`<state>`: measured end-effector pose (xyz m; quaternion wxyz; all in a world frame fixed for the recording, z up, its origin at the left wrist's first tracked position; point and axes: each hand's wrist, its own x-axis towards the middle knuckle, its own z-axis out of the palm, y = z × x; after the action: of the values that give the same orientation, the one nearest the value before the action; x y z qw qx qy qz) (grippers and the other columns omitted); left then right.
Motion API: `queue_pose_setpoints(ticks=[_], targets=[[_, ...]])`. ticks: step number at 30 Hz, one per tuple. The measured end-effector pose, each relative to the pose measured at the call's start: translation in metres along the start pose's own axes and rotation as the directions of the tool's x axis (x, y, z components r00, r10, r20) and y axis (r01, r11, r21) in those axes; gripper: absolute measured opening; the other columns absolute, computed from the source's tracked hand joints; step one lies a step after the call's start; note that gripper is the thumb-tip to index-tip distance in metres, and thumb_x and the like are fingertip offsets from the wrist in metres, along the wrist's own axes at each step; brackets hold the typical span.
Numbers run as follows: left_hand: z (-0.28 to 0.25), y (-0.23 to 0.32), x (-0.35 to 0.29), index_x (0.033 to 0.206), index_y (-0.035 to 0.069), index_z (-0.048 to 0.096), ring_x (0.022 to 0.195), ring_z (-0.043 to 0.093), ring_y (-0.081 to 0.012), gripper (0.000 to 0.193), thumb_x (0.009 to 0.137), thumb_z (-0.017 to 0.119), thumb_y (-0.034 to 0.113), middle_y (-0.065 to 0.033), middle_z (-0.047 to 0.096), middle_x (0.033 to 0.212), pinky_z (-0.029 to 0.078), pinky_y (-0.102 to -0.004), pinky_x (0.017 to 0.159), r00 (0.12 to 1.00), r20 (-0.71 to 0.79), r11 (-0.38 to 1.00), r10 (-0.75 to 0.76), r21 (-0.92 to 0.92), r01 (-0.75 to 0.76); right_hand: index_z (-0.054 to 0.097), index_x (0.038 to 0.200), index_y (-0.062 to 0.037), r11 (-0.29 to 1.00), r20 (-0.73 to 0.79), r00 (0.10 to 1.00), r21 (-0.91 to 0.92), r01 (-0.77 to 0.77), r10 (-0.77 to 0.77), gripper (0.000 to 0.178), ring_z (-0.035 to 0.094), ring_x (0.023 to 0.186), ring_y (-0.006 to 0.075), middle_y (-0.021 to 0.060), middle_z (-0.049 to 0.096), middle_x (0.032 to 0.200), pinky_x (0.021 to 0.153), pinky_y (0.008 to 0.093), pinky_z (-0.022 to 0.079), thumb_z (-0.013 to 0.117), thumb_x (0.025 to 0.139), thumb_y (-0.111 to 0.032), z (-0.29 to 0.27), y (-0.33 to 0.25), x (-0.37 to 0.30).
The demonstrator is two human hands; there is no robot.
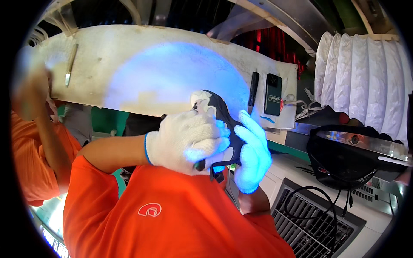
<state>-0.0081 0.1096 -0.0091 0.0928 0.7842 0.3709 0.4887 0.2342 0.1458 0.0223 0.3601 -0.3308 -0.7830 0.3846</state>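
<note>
A dark sneaker point(223, 116) with pale grey and white parts is held up in front of my chest, its heel and toe hard to tell apart. My right hand point(254, 150), in a white knit glove lit bright blue, presses along its right side with the fingers extended. On the left, my gloved left hand point(189, 142) is closed in a fist against the shoe. A small dark tip point(200, 164) pokes out below that fist; the rest of it is hidden. Blue light falls across both gloves and the pale worktable point(94, 56) behind.
A wood-handled blade point(71, 64) lies on the table's left. At its right are a black knife-like tool point(254, 89) and a phone point(273, 94). A white ribbed duct point(361, 77), black bag point(344, 159) and cables stand right. Another person's orange sleeve point(36, 150) is close left.
</note>
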Motion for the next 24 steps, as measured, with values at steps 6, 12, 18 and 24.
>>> queue_pose_setpoints(ticks=[6, 12, 18, 24], targets=[[-0.07, -0.014, -0.002, 0.153, 0.004, 0.058, 0.145, 0.061, -0.0392, 0.111, 0.059, 0.11, 0.031, -0.0234, 0.056, 0.161, 0.052, -0.0498, 0.117, 0.933, -0.121, 0.917, -0.339, -0.265, 0.299, 0.046, 0.163, 0.0082, 0.96, -0.181, 0.964, 0.166, 0.227, -0.197, 0.079, 0.055, 0.15, 0.0412, 0.0323, 0.051, 0.164, 0.125, 0.0508, 0.043, 0.069, 0.109, -0.045, 0.049, -0.004, -0.008], [-0.078, 0.041, -0.047, 0.178, -0.001, 0.011, 0.169, 0.026, -0.0352, 0.159, 0.06, 0.11, 0.039, -0.0218, 0.023, 0.182, 0.025, -0.0464, 0.137, 0.734, 0.005, 0.733, -0.679, -0.058, 0.678, 0.049, 0.161, 0.0066, 0.969, -0.405, 0.907, -0.159, -0.192, 0.113, 0.076, 0.056, 0.149, 0.0394, 0.0279, 0.058, 0.16, 0.124, 0.0501, 0.044, 0.079, 0.103, -0.032, 0.047, 0.104, 0.053], [-0.103, 0.039, -0.058, 0.178, 0.002, 0.012, 0.166, 0.031, -0.035, 0.15, 0.062, 0.104, 0.026, -0.0235, 0.031, 0.178, 0.03, -0.0447, 0.135, 0.662, 0.014, 0.662, -0.75, -0.005, 0.75, 0.054, 0.16, -0.0081, 0.604, -0.278, 0.951, -0.737, -0.304, 0.14, 0.07, 0.059, 0.137, 0.0463, 0.0239, 0.059, 0.157, 0.118, 0.0554, 0.047, 0.075, 0.1, -0.039, 0.043, 0.196, 0.074], [-0.11, 0.032, -0.066, 0.176, 0.013, 0.031, 0.154, 0.047, -0.0334, 0.133, 0.064, 0.102, 0.022, -0.017, 0.045, 0.17, 0.04, -0.0447, 0.127, 0.553, 0.04, 0.555, -0.832, 0.074, 0.829, 0.055, 0.158, -0.0114, 0.526, -0.346, 0.934, -0.812, -0.251, -0.088, 0.066, 0.059, 0.135, 0.0445, 0.0215, 0.059, 0.155, 0.115, 0.0577, 0.047, 0.073, 0.101, -0.038, 0.033, 0.189, 0.056]])
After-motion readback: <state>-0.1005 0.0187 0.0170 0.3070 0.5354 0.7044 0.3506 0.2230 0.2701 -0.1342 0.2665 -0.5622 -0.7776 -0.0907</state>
